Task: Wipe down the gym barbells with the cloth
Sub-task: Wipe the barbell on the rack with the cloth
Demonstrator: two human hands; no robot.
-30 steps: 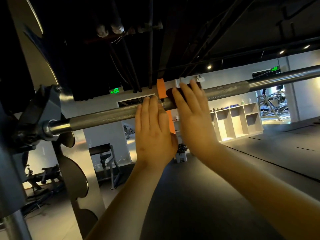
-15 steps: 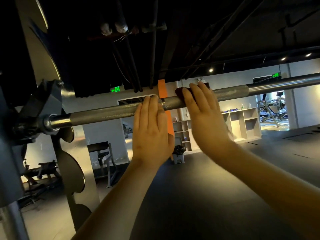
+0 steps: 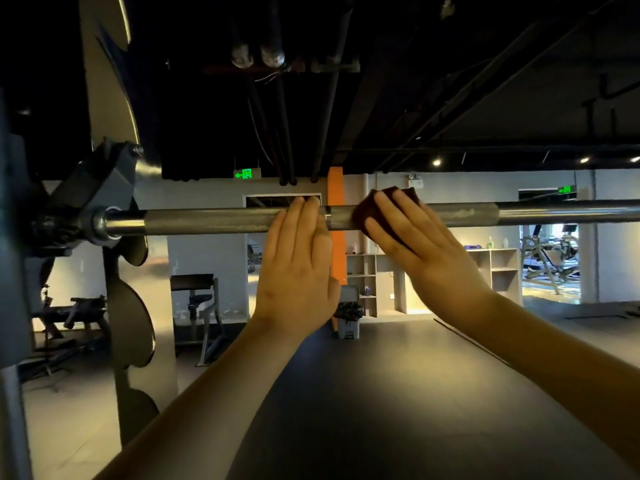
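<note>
- Step in hand: the wiping itself, partway along the bar. One barbell (image 3: 221, 221) lies level across the view, its left end seated in the rack hook (image 3: 100, 188). Its knurled grey stretch runs from near that hook to well right of the hands, and smooth shiny steel continues beyond it.
- The right hand (image 3: 426, 251) presses the dark red cloth (image 3: 362, 211) flat against the knurling. Its fingers (image 3: 401, 216) lie straight and slightly spread over the cloth, pushing on it rather than curling round it.
- The left hand (image 3: 298, 268) rests on the bare bar just beside the cloth, fingers (image 3: 304, 220) straight and close together, holding nothing. It likely steadies the bar.
- Next move, as I judge it: slide the cloth along the bar under firm pressure and work it round the far side, which a flat palm does not reach. A pale smudge shows on the knurling to the right — a likely spot to cover.
- Count: one barbell in view, though the task names several; one cloth; two hands.
- Behind: one open shelving unit (image 3: 495, 268) and two green exit signs (image 3: 243, 174).
</note>
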